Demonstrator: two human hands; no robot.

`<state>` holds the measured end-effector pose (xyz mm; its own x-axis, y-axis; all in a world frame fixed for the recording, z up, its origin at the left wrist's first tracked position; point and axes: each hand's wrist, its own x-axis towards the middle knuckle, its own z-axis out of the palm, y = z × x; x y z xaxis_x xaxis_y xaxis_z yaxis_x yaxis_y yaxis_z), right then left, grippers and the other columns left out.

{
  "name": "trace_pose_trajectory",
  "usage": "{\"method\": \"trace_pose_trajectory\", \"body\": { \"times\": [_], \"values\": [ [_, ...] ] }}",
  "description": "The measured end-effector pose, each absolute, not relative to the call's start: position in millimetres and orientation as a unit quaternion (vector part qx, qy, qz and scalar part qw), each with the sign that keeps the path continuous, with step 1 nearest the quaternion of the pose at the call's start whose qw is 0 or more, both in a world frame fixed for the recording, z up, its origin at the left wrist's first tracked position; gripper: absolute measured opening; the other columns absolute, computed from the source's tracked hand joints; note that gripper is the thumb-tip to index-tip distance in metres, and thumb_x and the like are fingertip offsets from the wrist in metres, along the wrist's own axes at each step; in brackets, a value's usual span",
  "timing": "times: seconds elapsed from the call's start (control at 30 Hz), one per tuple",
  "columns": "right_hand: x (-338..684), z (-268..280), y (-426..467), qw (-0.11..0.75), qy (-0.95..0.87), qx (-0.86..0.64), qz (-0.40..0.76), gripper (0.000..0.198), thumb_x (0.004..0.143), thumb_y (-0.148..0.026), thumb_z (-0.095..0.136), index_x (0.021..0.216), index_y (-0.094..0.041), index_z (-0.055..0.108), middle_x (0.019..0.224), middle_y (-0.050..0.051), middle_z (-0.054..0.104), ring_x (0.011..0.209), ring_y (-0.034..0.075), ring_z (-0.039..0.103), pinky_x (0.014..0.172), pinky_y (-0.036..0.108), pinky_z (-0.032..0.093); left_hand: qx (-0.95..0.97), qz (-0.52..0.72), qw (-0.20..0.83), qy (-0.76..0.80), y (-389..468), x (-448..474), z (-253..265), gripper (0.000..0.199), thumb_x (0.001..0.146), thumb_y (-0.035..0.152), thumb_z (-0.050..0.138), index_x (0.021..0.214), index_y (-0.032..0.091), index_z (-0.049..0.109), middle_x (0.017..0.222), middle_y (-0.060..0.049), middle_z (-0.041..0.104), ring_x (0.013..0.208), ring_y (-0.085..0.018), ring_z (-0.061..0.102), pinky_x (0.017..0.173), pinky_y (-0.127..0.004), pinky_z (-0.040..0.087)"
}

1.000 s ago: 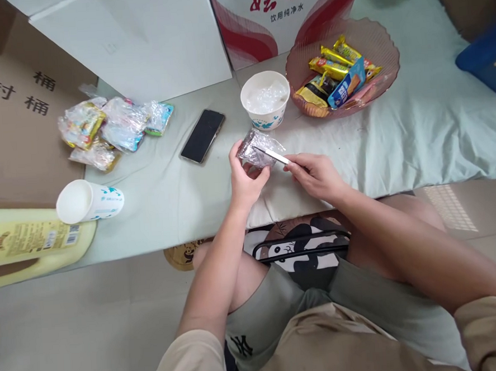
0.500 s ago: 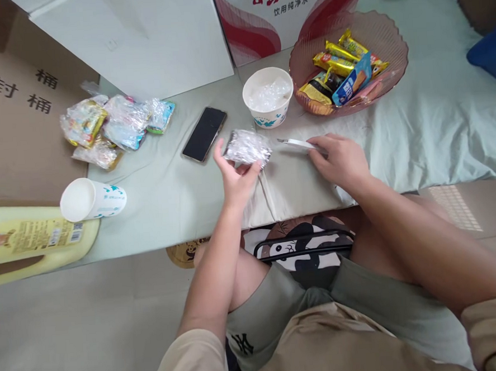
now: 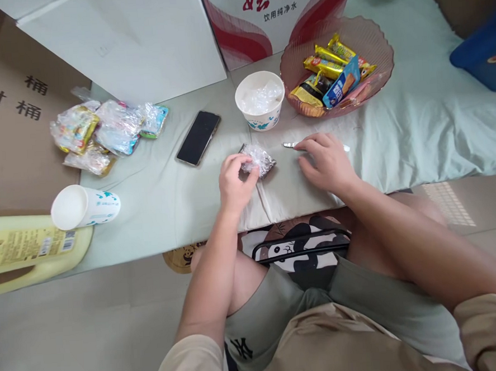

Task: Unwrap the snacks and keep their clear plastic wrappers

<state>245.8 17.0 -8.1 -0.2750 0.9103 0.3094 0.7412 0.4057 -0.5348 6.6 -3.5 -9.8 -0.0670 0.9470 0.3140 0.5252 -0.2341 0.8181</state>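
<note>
My left hand (image 3: 236,182) pinches the clear plastic wrap of a small silvery packet (image 3: 263,163), which rests on the cloth near the table's front edge. My right hand (image 3: 327,161) lies over a slim white utility knife (image 3: 346,147), fingers loosely spread and thumb apart from it. The knife lies flat on the cloth, its blade end pointing left toward the packet; the hand hides its middle. Just behind the packet stands a paper cup (image 3: 262,122) with crumpled clear plastic inside.
A pink ribbed bowl (image 3: 381,60) holds several snack packets. A phone (image 3: 198,138) lies left of the cup. Further left are wrapped packets (image 3: 118,126), a tipped paper cup (image 3: 102,207) and a yellow jug (image 3: 33,243). White boxes (image 3: 130,47) stand behind.
The packet has come down onto the cloth, and my left hand now pinches its wrap from above. My right hand has lowered the knife flat and loosened its fingers. The view has shifted slightly.
</note>
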Motion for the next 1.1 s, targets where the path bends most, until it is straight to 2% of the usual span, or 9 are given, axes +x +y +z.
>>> {"method": "trace_pose_trajectory", "body": {
  "times": [0.13,0.27,0.37,0.5,0.7,0.8,0.9,1.0,1.1],
  "values": [
    [238,-5,12,0.304,-0.810,-0.443,0.236,0.035,0.088,-0.033,0.057,0.120,-0.019,0.065,0.120,0.015,0.068,0.113,0.033,0.062,0.099,0.050,0.049,0.503,0.535,0.341,0.586,-5,6,-4,0.028,0.088,0.049,0.066,0.085,0.021,0.064,0.092,-0.004,0.069,0.076,-0.015,0.062,0.070,-0.027,0.053],
    [230,-4,5,0.295,-0.801,-0.423,0.304,0.048,0.085,-0.036,0.061,0.131,-0.020,0.060,0.126,0.014,0.068,0.110,0.032,0.064,0.095,0.047,0.052,0.338,0.558,0.505,0.565,-5,10,3,0.034,0.078,0.051,0.075,0.082,0.021,0.059,0.082,-0.001,0.066,0.053,-0.008,0.052,0.044,-0.020,0.041],
    [228,-4,5,0.316,-0.776,-0.447,0.314,0.045,0.085,-0.031,0.060,0.129,-0.022,0.061,0.120,0.012,0.070,0.104,0.029,0.066,0.092,0.045,0.052,0.298,0.557,0.529,0.567,-4,11,8,0.033,0.075,0.046,0.077,0.081,0.022,0.057,0.077,0.000,0.065,0.052,-0.008,0.054,0.042,-0.019,0.039],
    [233,0,8,0.359,-0.746,-0.456,0.326,0.041,0.081,-0.027,0.058,0.122,-0.021,0.064,0.108,0.009,0.072,0.098,0.026,0.067,0.090,0.043,0.053,0.296,0.565,0.488,0.596,-2,8,7,0.023,0.080,0.037,0.073,0.078,0.021,0.057,0.077,0.001,0.065,0.054,-0.007,0.057,0.042,-0.018,0.039],
    [246,4,13,0.396,-0.687,-0.504,0.343,0.008,0.080,-0.019,0.054,0.084,-0.023,0.059,0.098,0.006,0.074,0.095,0.025,0.069,0.090,0.044,0.053,0.334,0.553,0.425,0.634,-3,-2,1,0.017,0.085,0.031,0.070,0.078,0.019,0.060,0.076,0.000,0.065,0.055,-0.009,0.061,0.044,-0.018,0.040],
    [252,4,14,0.406,-0.661,-0.537,0.331,0.008,0.078,-0.019,0.056,0.086,-0.023,0.057,0.089,0.005,0.071,0.082,0.021,0.066,0.082,0.040,0.053,0.354,0.538,0.393,0.656,-3,-8,-5,0.016,0.086,0.030,0.068,0.078,0.018,0.061,0.072,0.000,0.064,0.057,-0.010,0.063,0.047,-0.019,0.043],
    [259,6,14,0.403,-0.674,-0.538,0.308,0.016,0.078,-0.022,0.059,0.094,-0.023,0.060,0.088,0.004,0.068,0.081,0.021,0.063,0.078,0.037,0.052,0.374,0.532,0.366,0.666,-2,-11,-10,0.015,0.086,0.029,0.068,0.078,0.018,0.061,0.070,0.000,0.063,0.062,-0.011,0.063,0.051,-0.018,0.046],
    [266,9,15,0.367,-0.730,-0.492,0.301,0.031,0.079,-0.029,0.062,0.109,-0.023,0.065,0.091,0.005,0.066,0.085,0.023,0.062,0.081,0.038,0.051,0.381,0.537,0.343,0.670,-1,-13,-12,0.014,0.087,0.028,0.066,0.078,0.017,0.062,0.070,0.000,0.063,0.064,-0.011,0.062,0.052,-0.018,0.046],
    [271,8,16,0.306,-0.794,-0.434,0.297,0.036,0.078,-0.032,0.063,0.112,-0.021,0.070,0.092,0.007,0.064,0.085,0.024,0.061,0.084,0.040,0.050,0.372,0.535,0.332,0.682,0,-14,-10,0.011,0.087,0.024,0.062,0.078,0.017,0.062,0.069,0.000,0.062,0.062,-0.011,0.060,0.049,-0.018,0.045]
  ]
}}
